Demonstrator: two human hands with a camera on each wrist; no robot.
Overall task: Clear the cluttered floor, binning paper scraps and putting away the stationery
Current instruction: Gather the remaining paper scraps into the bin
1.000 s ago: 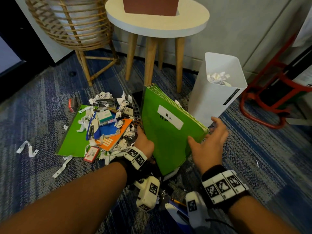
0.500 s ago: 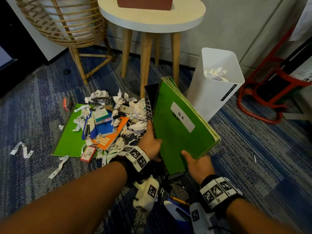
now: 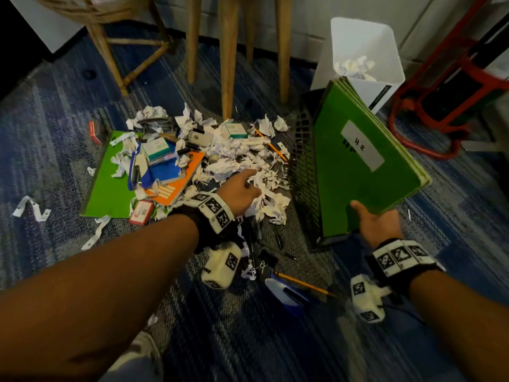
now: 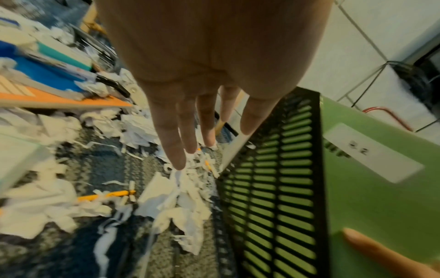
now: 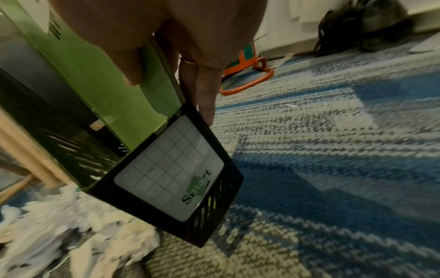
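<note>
My right hand (image 3: pixel 371 224) grips the lower corner of a stack of green folders (image 3: pixel 355 172) labelled "H.R". The stack stands tilted inside a black slotted file holder (image 3: pixel 304 172). In the right wrist view my thumb presses the folders' (image 5: pixel 95 75) front while my fingers (image 5: pixel 204 88) lie behind, beside the holder (image 5: pixel 171 178). My left hand (image 3: pixel 249 183) hovers over the heap of crumpled paper scraps (image 3: pixel 239 158). Its straight fingers (image 4: pixel 176 150) point down at the scraps (image 4: pixel 171 197) and hold nothing.
A white bin (image 3: pixel 366 37) with paper in it stands behind the folders. On the carpet lie a green folder (image 3: pixel 110 183), an orange notebook (image 3: pixel 176 186), pencils (image 3: pixel 271 146), small boxes (image 3: pixel 141 212) and a blue stapler (image 3: pixel 286 292). Wooden stool legs (image 3: pixel 228 56) and a red frame (image 3: pixel 440 106) stand nearby.
My left hand let go of the folders and moved left over the paper heap. The right hand now holds the folders and holder alone, further right. The head view tilted down.
</note>
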